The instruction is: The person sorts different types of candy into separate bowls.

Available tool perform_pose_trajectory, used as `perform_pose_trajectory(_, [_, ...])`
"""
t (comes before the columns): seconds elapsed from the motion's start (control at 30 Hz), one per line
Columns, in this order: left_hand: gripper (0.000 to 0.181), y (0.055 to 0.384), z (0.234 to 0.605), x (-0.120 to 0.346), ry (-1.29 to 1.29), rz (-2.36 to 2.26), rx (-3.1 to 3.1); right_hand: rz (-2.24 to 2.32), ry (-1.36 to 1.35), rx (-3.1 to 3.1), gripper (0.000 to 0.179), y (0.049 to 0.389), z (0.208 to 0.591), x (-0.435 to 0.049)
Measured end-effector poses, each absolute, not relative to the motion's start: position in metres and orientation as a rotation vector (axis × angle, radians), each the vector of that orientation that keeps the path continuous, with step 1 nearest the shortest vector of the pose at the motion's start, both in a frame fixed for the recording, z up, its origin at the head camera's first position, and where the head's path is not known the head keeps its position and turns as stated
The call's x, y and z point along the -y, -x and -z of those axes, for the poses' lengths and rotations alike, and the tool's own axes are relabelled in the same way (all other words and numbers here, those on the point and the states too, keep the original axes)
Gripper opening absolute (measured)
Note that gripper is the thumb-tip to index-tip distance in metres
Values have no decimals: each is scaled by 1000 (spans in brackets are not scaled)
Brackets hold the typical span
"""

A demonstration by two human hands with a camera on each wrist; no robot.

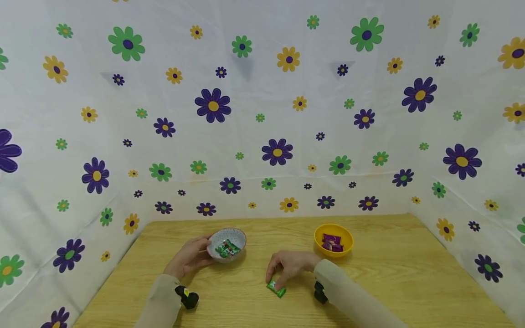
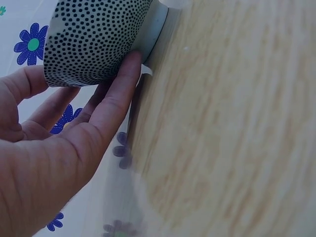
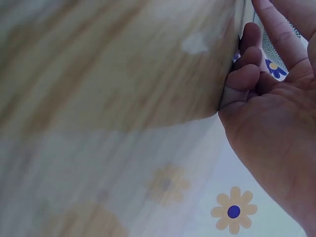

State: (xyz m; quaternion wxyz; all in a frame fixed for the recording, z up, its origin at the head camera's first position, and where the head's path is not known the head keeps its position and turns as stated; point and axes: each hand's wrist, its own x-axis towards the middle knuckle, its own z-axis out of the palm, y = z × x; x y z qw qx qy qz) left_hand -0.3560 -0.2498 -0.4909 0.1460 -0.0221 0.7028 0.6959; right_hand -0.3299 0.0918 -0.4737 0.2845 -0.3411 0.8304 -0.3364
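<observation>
My left hand [image 1: 190, 259] grips a patterned bowl [image 1: 243, 233] by its left side. Several green-wrapped candies [image 1: 228, 248] lie inside it. In the left wrist view the bowl's dotted outer wall [image 2: 94, 39] shows, with fingers [image 2: 111, 103] against its lower side and foot. To the right and nearer the front, my right hand [image 1: 292, 265] pinches a single green-wrapped candy [image 1: 276, 289] with thumb and fingertips, low at the tabletop. The right wrist view shows the right hand [image 3: 281, 108] with its outer fingers curled by the wood; the candy is hidden there.
A yellow bowl [image 1: 350, 237] with several purple-wrapped candies [image 1: 332, 243] stands at the back right, just beyond the right wrist. The wooden table [image 1: 393, 273] is bordered at the back and sides by a white flowered cloth [image 1: 262, 91].
</observation>
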Motion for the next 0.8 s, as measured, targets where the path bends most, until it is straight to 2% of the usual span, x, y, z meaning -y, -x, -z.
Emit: perform_pose_trajectory(0.8, [51,358,490,249,72,-1997,-2011,917,951,-2227,5,334,477,-93])
